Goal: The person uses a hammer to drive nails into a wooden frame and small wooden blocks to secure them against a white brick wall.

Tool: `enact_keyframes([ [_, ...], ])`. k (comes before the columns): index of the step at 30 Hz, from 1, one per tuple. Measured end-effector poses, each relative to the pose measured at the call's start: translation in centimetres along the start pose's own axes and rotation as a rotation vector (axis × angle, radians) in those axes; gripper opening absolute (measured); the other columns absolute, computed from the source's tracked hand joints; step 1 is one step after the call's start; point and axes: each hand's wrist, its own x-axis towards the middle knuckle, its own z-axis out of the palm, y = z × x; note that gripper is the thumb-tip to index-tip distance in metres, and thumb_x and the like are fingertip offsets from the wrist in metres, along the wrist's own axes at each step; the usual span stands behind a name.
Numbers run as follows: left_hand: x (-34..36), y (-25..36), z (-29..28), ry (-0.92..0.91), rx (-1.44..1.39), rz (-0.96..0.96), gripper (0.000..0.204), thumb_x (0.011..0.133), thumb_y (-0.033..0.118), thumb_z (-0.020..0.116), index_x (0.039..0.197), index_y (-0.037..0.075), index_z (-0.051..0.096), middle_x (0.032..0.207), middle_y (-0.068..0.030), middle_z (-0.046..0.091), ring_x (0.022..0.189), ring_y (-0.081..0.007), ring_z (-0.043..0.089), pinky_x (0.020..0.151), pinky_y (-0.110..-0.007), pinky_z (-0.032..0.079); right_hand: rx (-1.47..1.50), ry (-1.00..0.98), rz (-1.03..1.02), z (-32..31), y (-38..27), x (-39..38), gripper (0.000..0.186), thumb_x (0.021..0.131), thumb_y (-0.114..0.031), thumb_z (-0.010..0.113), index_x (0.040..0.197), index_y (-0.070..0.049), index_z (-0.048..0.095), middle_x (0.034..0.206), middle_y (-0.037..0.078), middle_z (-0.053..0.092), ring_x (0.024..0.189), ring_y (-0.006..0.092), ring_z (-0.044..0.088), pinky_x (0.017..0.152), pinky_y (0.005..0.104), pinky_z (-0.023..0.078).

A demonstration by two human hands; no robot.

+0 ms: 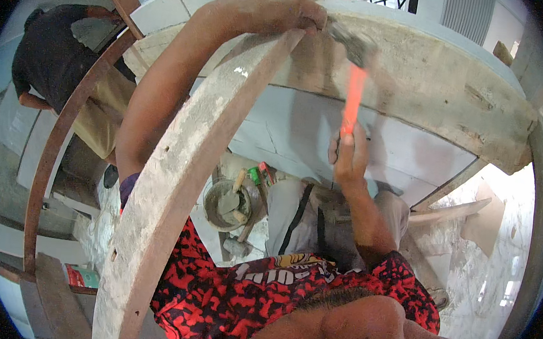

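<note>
My right hand [351, 160] grips a hammer [353, 99] by its orange handle. The hammer's dark head, smeared by motion, is close beside the fingertips of my left hand [290, 8]. Those fingers are closed at the upper end of a pale, rough wooden beam [183, 156]; whatever they pinch is too small to make out. My left arm reaches up behind this beam, which slants down to the lower left. Its upper end meets a wide, worn wooden board [413, 72] that runs across the top.
A bucket [235, 206] of grey mix with a trowel [231, 198] stands below, near a mallet-like tool [237, 246]. Another person [63, 64] in a dark shirt bends at the left, behind a brown curved bar [45, 171]. A loose wooden strip [450, 212] lies at the right.
</note>
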Motion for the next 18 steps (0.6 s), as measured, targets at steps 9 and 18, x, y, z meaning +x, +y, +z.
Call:
enact_keyframes([
  [9, 0.4, -1.1, 2.2, 0.049, 0.019, 0.012, 0.016, 0.078, 0.019, 0.061, 0.09, 0.009, 0.065, 0.08, -0.0094, 0.064, 0.076, -0.0279, 0.06, 0.074, -0.037, 0.047, -0.149, -0.001, -0.101, -1.4, 3.3, -0.6, 0.041, 0.096, -0.032, 0.029, 0.113, 0.003, 0.042, 0.061, 0.002, 0.044, 0.046, 0.0069, 0.038, 0.042, 0.021, 0.031],
  [18, 0.6, -1.1, 1.1, 0.061, -0.036, 0.155, 0.012, 0.076, 0.011, 0.059, 0.087, 0.008, 0.064, 0.083, -0.009, 0.064, 0.078, -0.0276, 0.061, 0.073, -0.037, 0.048, -0.073, 0.049, -0.074, -1.7, 3.1, -0.5, 0.038, 0.093, -0.027, 0.037, 0.115, 0.004, 0.045, 0.062, 0.01, 0.049, 0.054, 0.0166, 0.048, 0.048, 0.0317, 0.039],
])
